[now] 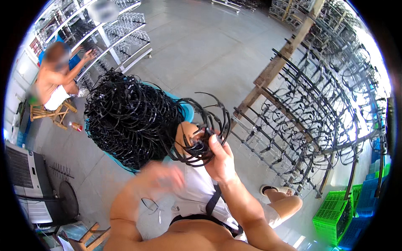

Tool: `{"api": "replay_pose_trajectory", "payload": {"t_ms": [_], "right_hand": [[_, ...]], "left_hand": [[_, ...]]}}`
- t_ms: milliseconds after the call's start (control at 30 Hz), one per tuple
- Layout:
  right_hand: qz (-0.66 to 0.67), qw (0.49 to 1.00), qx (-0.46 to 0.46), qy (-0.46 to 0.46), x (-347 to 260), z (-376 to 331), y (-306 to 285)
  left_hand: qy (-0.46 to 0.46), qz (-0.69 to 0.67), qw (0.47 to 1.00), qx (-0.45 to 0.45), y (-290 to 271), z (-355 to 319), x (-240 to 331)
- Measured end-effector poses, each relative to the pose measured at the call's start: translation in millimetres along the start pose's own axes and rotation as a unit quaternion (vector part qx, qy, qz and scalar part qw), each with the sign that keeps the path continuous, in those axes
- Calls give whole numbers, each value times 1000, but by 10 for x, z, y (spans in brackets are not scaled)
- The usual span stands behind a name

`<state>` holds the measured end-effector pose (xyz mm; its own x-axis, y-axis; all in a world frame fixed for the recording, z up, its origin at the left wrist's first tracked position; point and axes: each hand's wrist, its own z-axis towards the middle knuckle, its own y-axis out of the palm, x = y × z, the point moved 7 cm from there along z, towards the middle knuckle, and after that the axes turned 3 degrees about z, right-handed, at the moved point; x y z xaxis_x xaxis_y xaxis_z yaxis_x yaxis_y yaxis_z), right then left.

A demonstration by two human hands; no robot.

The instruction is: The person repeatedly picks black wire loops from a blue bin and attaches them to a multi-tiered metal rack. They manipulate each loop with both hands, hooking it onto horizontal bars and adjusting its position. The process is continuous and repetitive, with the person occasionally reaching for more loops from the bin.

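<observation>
My right hand (220, 157) grips a bundle of black curved plastic frames (205, 125) that fan out above my fingers. My left hand (161, 175) is blurred, held just below and left of that bundle, and I cannot tell whether it holds anything. A big heap of the same black frames (125, 119) fills a blue tub (188, 111) right in front of me, touching the bundle's left side.
A wooden rack (289, 96) with rows of metal pegs carrying black frames slants along the right. A person (56, 81) sits on a wooden stool at a white shelf unit (121, 37) far left. A green crate (335, 215) stands lower right, a white fan unit (25, 180) lower left.
</observation>
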<state>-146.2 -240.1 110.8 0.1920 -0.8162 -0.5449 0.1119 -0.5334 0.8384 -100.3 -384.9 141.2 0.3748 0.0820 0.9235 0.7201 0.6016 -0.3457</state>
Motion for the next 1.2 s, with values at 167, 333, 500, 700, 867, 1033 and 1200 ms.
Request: {"api": "replay_pose_trajectory", "payload": {"t_ms": [167,333,500,700,867,1033,1200], "right_hand": [[227,972,50,12,-74,-96,-54],[272,959,67,50,-22,-225,36],[75,976,-30,201,4,-499,-110],[-502,854,-14,-138,-925,-696,-322],[-560,813,-40,-157,-715,-586,-210],[-502,844,-53,-183,-679,-576,-387],[-337,934,27,-117,-728,-643,-618]], "left_hand": [[-92,69,992,50,848,295,-505],[-5,-417,770,483,462,816,-659],[219,-398,816,357,235,858,-333],[64,-583,738,335,405,957,-466],[65,-603,702,373,476,1063,-407],[86,-366,870,320,437,1043,-463],[54,-337,889,305,480,1105,-528]]}}
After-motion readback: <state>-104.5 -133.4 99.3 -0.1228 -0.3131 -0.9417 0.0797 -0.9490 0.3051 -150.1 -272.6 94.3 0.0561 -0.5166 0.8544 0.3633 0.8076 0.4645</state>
